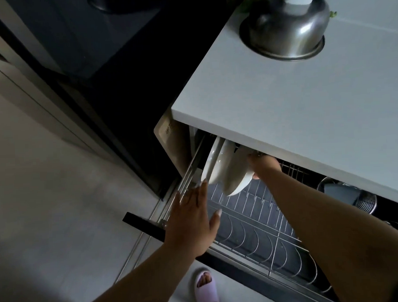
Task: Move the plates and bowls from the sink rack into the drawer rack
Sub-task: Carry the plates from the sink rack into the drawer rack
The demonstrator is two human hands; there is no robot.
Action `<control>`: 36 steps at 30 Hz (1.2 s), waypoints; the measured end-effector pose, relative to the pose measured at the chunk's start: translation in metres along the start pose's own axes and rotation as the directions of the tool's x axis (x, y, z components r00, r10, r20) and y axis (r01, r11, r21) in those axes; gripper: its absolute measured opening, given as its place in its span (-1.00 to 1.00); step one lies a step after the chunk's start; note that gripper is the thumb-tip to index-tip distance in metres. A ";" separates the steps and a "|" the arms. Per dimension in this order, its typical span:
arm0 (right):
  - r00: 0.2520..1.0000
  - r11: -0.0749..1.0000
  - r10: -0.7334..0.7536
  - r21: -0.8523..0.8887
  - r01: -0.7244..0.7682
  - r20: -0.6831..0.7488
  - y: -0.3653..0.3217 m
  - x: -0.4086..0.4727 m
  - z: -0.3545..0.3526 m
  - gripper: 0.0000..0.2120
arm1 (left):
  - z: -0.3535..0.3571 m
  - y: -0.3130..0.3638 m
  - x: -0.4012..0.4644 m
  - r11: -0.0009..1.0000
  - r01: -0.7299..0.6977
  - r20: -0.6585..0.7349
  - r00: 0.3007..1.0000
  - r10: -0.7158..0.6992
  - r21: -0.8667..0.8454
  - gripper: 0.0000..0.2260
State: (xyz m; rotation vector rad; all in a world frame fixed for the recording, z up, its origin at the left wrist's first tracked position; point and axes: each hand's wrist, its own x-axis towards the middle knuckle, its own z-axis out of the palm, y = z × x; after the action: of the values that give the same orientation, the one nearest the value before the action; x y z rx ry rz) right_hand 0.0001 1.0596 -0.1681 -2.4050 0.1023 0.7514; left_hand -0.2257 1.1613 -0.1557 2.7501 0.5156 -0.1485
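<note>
The drawer rack (252,225), a pulled-out wire rack with curved plate dividers, sits below the white countertop. Two white plates (213,164) stand upright at its far left end. A third white plate (237,174) leans beside them, and my right hand (264,165) grips it by its right edge under the counter lip. My left hand (193,216) hovers open over the rack's left rail, fingers spread, fingertips near the bottom rim of the leftmost plate.
An upturned steel bowl (286,32) rests on the white countertop (282,102). A metal strainer and a dark pot (343,191) sit at the drawer's right. The black drawer front (146,225) juts toward me. My slippered foot (206,286) is on the floor.
</note>
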 end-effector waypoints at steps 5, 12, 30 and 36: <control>0.999 0.994 -0.043 -0.104 0.042 -0.003 -0.008 0.010 0.013 -0.66 | 0.004 -0.003 -0.001 1.000 -0.004 -0.032 0.999 0.004 -0.014 -0.28; 0.999 0.995 -0.044 -0.089 0.046 0.017 -0.017 0.024 0.031 -0.61 | 0.006 -0.003 -0.001 0.996 -0.019 -0.034 0.999 0.016 -0.090 -0.27; 0.977 0.989 -0.135 -0.035 0.143 0.162 0.013 -0.029 0.018 -0.59 | 0.001 0.004 0.002 0.995 0.061 0.093 0.994 -0.054 -0.078 -0.41; 0.984 0.986 -0.158 0.065 0.153 0.079 0.072 -0.097 -0.034 -0.71 | -0.009 0.028 0.006 0.989 0.113 0.227 0.970 -0.089 -0.095 -0.50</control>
State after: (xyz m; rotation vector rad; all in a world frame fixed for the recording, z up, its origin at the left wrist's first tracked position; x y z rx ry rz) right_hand -0.0817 0.9713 -0.1317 -2.2915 -0.0951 0.7644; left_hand -0.2094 1.1420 -0.1394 2.5616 0.5838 -0.4357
